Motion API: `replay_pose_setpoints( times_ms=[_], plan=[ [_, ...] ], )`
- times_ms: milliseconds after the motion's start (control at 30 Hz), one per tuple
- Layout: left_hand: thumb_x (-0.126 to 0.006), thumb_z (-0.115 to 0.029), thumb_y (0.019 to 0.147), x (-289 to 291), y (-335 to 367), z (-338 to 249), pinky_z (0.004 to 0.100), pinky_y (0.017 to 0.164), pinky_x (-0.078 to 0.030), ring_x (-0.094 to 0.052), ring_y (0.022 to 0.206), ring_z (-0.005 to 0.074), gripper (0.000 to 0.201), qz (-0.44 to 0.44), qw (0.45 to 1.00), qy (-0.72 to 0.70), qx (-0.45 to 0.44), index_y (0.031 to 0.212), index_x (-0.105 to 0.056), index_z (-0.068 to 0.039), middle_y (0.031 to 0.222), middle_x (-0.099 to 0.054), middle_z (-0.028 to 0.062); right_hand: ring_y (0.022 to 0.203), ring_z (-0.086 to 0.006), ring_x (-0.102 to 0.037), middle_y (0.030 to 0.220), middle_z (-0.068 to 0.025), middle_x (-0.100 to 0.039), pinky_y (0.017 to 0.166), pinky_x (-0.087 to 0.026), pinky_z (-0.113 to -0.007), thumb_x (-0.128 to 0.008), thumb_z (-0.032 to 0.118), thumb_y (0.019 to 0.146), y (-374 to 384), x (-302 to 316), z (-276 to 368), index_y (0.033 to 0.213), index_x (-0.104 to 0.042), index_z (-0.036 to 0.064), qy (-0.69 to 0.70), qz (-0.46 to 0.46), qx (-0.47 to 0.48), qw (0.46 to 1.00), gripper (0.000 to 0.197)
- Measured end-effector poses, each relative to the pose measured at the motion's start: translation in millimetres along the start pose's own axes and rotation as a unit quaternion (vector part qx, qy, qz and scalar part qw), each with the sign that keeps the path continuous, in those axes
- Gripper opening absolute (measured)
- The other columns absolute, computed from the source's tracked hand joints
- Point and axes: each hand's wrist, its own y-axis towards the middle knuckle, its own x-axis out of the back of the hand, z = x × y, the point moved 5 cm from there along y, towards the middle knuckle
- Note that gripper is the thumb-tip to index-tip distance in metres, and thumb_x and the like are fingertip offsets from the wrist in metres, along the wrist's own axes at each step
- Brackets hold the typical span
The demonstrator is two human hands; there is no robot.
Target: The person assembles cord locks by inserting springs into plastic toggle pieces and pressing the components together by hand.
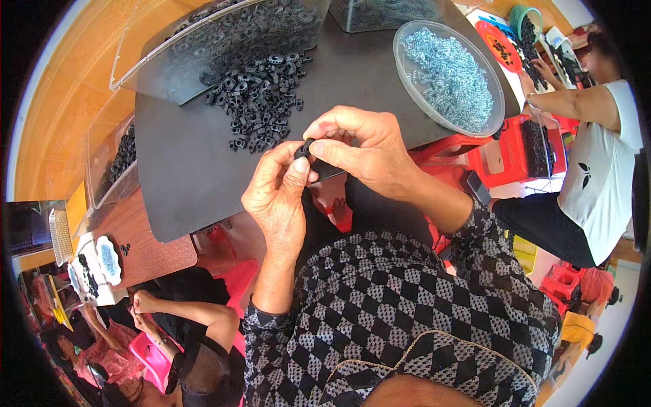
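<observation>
My left hand point(277, 191) and my right hand point(369, 150) meet just past the near edge of the dark table. Between their closed fingertips they pinch a small black plastic piece point(306, 149), which looks like a cord lock; the fingers cover much of it. Beyond my left hand lies a loose heap of similar black plastic pieces point(261, 102), several showing holes. It spills from a clear plastic bin point(152, 74) tipped toward me. To the right, a round clear tray point(407, 85) holds a mass of tiny silvery-blue coil springs point(447, 78).
Another clear bin point(102, 159) with black pieces stands at the left, near a brown table point(152, 244). Red plastic stools point(498, 159) are below the table at right. Co-workers sit on both sides; a person in a white shirt point(597, 169) works at the right.
</observation>
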Motion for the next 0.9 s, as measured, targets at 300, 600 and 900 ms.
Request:
replay_pose_setpoints(
  times_ms=[300, 600, 900],
  plan=[
    [-0.061, -0.001, 0.081, -2.2, 3.5, 5.0, 0.0219, 0.055, -0.046, -0.054, 0.059, 0.0123, 0.017, 0.045, 0.989, -0.127, 0.056, 0.097, -0.059, 0.006, 0.079, -0.061, 0.009, 0.074, -0.0061, -0.057, 0.082, -0.0025, -0.061, 0.064, -0.047, -0.02, -0.06, -0.001, 0.081, -2.6, -0.6, 3.5, 0.089, -0.059, -0.002, -0.008, 0.023, -0.008, 1.0, 0.008],
    [-0.06, 0.0, 0.081, -3.3, 3.9, 9.4, 0.0228, 0.056, -0.046, -0.055, 0.059, 0.0135, 0.018, 0.042, 0.982, -0.168, 0.081, 0.098, -0.058, 0.007, 0.079, -0.061, 0.0104, 0.071, -0.0055, -0.056, 0.081, -0.0018, -0.06, 0.059, -0.044, -0.019, -0.06, -0.002, 0.079, -1.4, 2.3, 7.9, 0.087, -0.059, -0.0022, -0.065, -0.002, 0.02, 0.998, 0.008],
    [-0.06, 0.0, 0.082, 0.7, -2.1, 4.0, 0.0215, 0.059, -0.047, -0.055, 0.064, 0.0105, 0.018, 0.003, 0.999, -0.048, 0.01, 0.1, -0.059, 0.006, 0.08, -0.059, 0.0066, 0.059, -0.0229, -0.057, 0.068, -0.0105, -0.058, 0.053, -0.045, -0.034, -0.062, 0.007, 0.073, 1.9, -1.9, 26.4, 0.077, -0.056, 0.001, -0.254, -0.006, 0.194, 0.947, 0.01]
  ],
)
